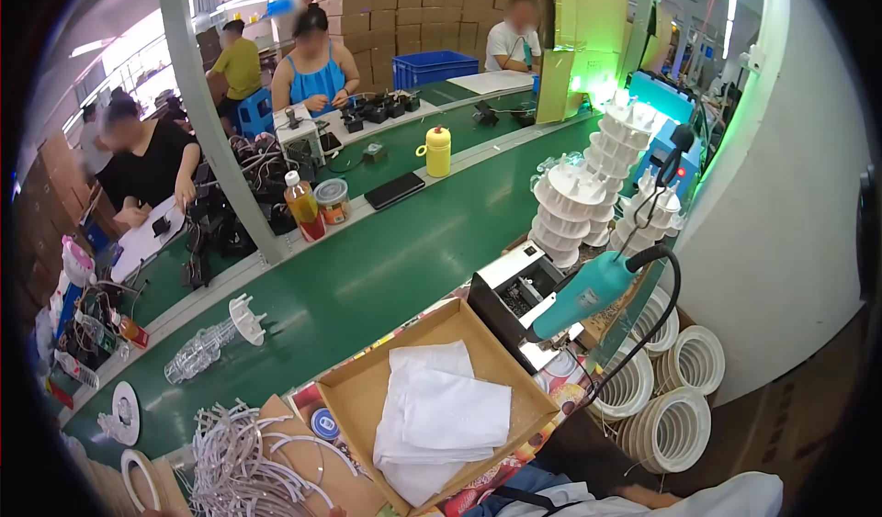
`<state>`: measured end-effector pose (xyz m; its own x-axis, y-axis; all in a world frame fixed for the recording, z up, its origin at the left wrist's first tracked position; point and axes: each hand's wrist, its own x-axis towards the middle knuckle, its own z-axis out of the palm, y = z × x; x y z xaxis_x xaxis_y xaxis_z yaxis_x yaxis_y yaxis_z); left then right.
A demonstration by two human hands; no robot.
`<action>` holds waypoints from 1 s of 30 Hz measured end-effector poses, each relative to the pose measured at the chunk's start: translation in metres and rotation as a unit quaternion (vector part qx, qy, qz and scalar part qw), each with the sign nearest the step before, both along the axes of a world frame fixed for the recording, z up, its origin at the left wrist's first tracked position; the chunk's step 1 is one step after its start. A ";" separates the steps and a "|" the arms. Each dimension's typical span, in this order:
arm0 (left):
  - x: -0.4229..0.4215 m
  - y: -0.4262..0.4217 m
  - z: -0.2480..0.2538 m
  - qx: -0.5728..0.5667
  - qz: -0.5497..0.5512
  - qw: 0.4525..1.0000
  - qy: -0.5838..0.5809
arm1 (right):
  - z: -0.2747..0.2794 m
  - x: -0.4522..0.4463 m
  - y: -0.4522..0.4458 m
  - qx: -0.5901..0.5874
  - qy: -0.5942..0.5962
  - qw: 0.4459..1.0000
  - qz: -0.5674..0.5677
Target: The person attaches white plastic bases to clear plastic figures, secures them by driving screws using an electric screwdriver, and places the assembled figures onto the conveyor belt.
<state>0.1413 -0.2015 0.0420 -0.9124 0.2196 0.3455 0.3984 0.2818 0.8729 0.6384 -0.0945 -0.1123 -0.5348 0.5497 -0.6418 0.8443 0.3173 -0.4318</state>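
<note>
Beside the white sleeve at the bottom right, a patch of skin, seemingly my right hand (645, 496), shows low in view; its fingers cannot be made out. Only a sliver of what looks like my left hand (336, 511) appears at the bottom edge, near a heap of white strips (243, 457). White cloths (446, 407) lie folded in a shallow cardboard tray (344, 398). Behind the tray, a teal power screwdriver (588, 292) hangs from a cable over a black and white machine (519, 287).
A green conveyor (367, 269) crosses the view. Stacked white discs (560, 205) stand at right, above white coils (675, 430). A clear part (207, 347) lies at left. A phone (395, 191) and yellow bottle (438, 152) are farther back. Several people sit across.
</note>
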 end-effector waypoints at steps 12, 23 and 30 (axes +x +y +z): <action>-0.073 0.115 0.022 -0.028 -0.199 0.977 0.076 | -0.087 0.009 0.013 -0.036 0.025 0.995 -0.092; -0.116 0.212 -0.060 -0.215 -0.252 0.895 0.300 | -0.099 0.024 0.009 -0.038 0.026 0.994 -0.095; -0.117 0.213 -0.063 -0.175 -0.275 0.914 0.241 | -0.101 0.038 -0.013 -0.055 0.017 0.992 -0.113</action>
<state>0.0246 0.0114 -0.0208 -0.3913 0.7726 0.4999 0.8785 0.1518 0.4531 0.6768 -0.1078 -0.2137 -0.4286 0.5857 -0.6880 0.8728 0.0715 -0.4829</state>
